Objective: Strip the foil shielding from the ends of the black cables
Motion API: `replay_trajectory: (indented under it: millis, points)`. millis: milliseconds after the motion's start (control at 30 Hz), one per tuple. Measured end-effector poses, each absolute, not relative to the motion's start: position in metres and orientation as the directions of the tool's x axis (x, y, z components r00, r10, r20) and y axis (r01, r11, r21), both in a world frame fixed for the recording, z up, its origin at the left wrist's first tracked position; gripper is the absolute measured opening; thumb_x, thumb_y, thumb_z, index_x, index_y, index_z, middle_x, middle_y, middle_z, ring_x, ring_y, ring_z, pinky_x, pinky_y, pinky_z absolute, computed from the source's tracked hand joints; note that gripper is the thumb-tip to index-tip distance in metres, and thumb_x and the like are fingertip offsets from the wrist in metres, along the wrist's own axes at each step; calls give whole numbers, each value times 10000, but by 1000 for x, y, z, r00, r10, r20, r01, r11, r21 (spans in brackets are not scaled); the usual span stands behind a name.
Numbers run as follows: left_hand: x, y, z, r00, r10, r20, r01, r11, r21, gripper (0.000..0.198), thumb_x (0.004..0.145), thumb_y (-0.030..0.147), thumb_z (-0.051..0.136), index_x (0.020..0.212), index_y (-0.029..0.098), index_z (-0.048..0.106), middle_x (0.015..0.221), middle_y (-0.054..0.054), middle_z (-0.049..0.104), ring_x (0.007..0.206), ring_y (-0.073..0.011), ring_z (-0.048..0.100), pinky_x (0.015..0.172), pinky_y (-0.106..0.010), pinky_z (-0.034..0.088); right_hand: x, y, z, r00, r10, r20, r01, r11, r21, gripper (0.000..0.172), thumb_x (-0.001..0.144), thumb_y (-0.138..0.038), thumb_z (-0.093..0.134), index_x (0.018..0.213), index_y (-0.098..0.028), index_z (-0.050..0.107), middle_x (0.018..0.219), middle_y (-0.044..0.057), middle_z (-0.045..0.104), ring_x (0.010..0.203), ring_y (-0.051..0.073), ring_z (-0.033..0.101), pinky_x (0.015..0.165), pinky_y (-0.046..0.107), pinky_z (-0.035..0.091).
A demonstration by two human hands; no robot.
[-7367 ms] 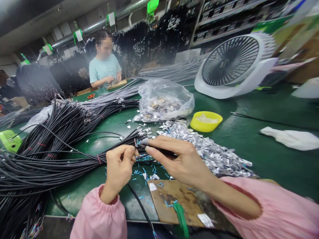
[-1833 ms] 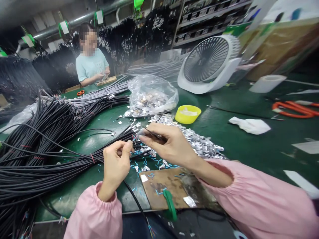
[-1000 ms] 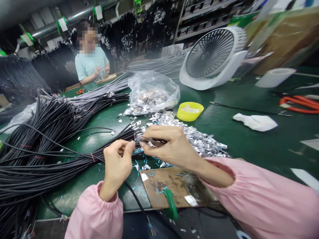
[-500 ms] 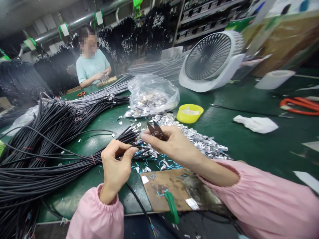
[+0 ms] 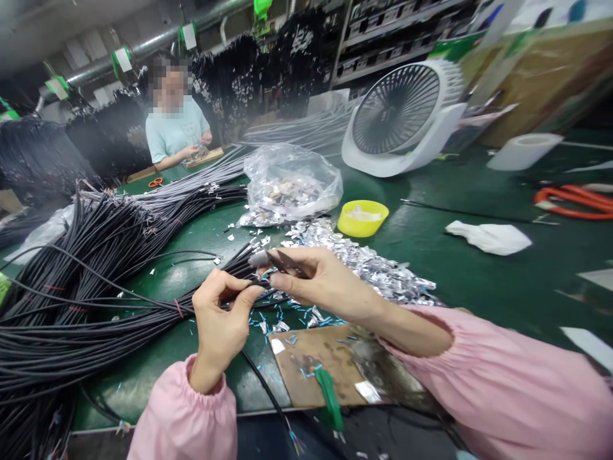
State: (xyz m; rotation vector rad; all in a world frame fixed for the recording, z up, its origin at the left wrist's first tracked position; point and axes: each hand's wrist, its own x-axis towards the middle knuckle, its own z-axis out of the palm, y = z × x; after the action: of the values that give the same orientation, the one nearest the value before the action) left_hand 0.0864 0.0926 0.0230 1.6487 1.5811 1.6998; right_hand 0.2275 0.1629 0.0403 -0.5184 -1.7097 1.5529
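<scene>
My left hand pinches the end of a black cable that runs down off the table's front edge. My right hand is closed on small dark snips, their blades pointing left at the cable's tip, where thin coloured wires show. Both hands work over a big bundle of black cables lying across the green table. Blue wire offcuts are scattered under the hands.
A heap of foil scraps, a clear bag, a yellow bowl, a white fan and a brown board lie near. Orange scissors and a tape roll are right. Another person works far left.
My right hand has dropped slightly and turned the snips from pointing up to pointing left toward the cable tip. My left hand keeps its pinch on the cable.
</scene>
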Motion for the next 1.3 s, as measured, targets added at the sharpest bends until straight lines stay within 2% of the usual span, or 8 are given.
replay_trajectory:
  millis: [200, 467, 700, 900, 967, 1033, 1167, 1300]
  points:
    - [86, 94, 21, -285, 789, 545, 477, -376, 794, 166, 716, 229, 684, 610, 170, 571, 587, 40, 509, 548, -85, 448, 510, -201, 339, 229, 163, 34, -679, 709, 189, -226, 43, -973, 459, 695, -546, 673, 796, -102, 616, 392, -95, 317, 342, 43, 257, 339, 188, 168]
    - [87, 95, 21, -305, 731, 611, 520, -409, 750, 200, 725, 191, 675, 588, 165, 532, 563, 54, 465, 546, -73, 408, 521, -198, 314, 228, 158, 38, -596, 759, 260, -191, 181, -965, 456, 676, -563, 674, 752, -116, 632, 421, -72, 349, 362, 57, 287, 344, 204, 198]
    - [92, 98, 15, -325, 751, 574, 494, -383, 781, 206, 720, 207, 673, 582, 157, 529, 566, 49, 472, 534, -72, 418, 508, -196, 318, 226, 160, 34, -482, 731, 483, -57, 524, -850, 174, 750, -278, 555, 683, -133, 624, 525, -16, 486, 476, 95, 398, 429, 221, 291]
    - [80, 103, 19, -513, 712, 480, 218, -433, 875, 336, 748, 431, 636, 613, 171, 472, 518, 62, 426, 464, -64, 394, 474, -190, 322, 227, 173, 26, -441, 777, 450, 134, 553, -823, 157, 729, -245, 537, 727, -131, 645, 612, 14, 587, 519, 118, 463, 499, 242, 337]
    - [72, 104, 22, -376, 845, 379, 164, -342, 925, 449, 809, 562, 481, 590, 170, 485, 487, 44, 442, 429, -75, 408, 459, -208, 334, 228, 181, 25, -371, 812, 450, 151, 531, -834, 184, 753, -281, 530, 696, -136, 627, 601, 13, 581, 520, 119, 458, 507, 246, 331]
    - [68, 108, 22, -151, 963, 222, 333, -162, 929, 519, 843, 570, 398, 558, 158, 532, 481, 10, 492, 440, -99, 463, 482, -233, 372, 229, 186, 25, -296, 829, 475, 128, 527, -840, 280, 805, -346, 486, 641, -144, 591, 566, 8, 551, 494, 111, 428, 492, 244, 307]
    - [73, 122, 20, 39, 988, 152, 834, -116, 539, 146, 778, 275, 615, 699, 158, 651, 672, -17, 629, 626, -140, 564, 629, -258, 428, 230, 190, 27, -280, 819, 501, 71, 538, -840, 433, 880, -446, 379, 601, -156, 537, 540, 9, 526, 474, 104, 423, 499, 243, 303]
    - [87, 136, 22, 178, 981, 74, 968, -188, 164, 105, 761, 183, 626, 859, 169, 663, 856, -52, 632, 805, -194, 589, 725, -295, 442, 230, 190, 27, -343, 773, 533, 98, 594, -799, 461, 894, -507, 360, 629, -164, 516, 537, -2, 518, 477, 106, 436, 518, 241, 316]
